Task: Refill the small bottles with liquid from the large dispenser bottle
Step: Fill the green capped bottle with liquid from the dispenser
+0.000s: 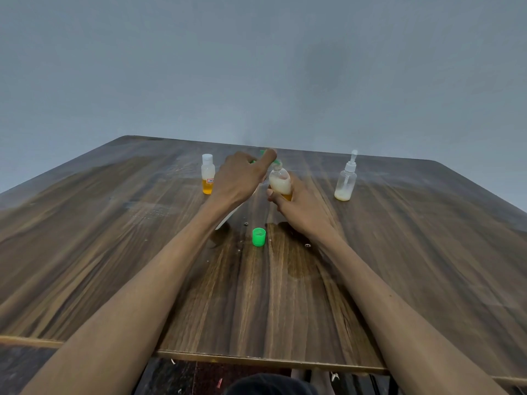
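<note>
Filling under way, head view (only view). Left hand (241, 178) curled over green pump head (263, 155) of large dispenser bottle (228, 219), forefinger laid along the top; bottle body almost wholly hidden behind hand and forearm, only a white lower edge showing on table (114, 252). Right hand (296, 208) wrapped round an uncapped small bottle (280, 182), held tilted with its mouth just under the pump spout; milky liquid inside above an orange band near the base.

Progress, as a judgement: this bottle well filled but not yet capped. Green cap (259, 236) lying open-side up on near table, between the forearms (presumably this bottle's). Spray bottle (346, 181) far right, capped, standing upright, only a shallow pale layer at the bottom: looks still to refill. Capped bottle (208, 178) far left, just beside left hand, orange liquid in lower part, small red label; status unclear.

Obstacles: few. Small specks and droplets on tabletop near the cap. Capped bottle close enough to left wrist to be knocked.
</note>
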